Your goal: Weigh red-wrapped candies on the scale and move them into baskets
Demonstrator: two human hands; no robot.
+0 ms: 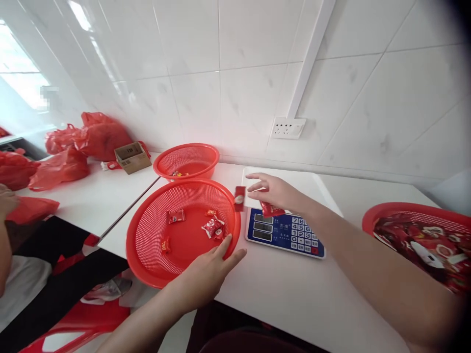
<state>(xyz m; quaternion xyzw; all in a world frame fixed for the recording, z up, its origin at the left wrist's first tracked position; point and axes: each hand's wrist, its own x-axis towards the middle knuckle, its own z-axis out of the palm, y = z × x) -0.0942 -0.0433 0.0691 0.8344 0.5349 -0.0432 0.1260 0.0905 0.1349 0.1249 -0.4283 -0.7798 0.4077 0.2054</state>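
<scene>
My left hand (208,277) is at the near right rim of a large red mesh basket (138,245), fingers spread. Inside that basket lie several small wrapped candies, among them a red-and-white packet (212,226) and a dark red packet (175,216). My right hand (270,190) hovers above the white pan of a digital scale (285,233), its fingers stretched toward the basket. Just off its fingertips, a blurred red packet (240,198) appears in mid-air near the basket's rim. Another red packet (271,210) shows under the palm; whether it touches the hand is unclear.
A second red basket (187,149) with a few candies stands behind. At right is a red basket (382,211) full of packets. Further left are a cardboard box (133,158), red plastic bags (99,139) and a seated person (25,279). A tiled wall bounds the table.
</scene>
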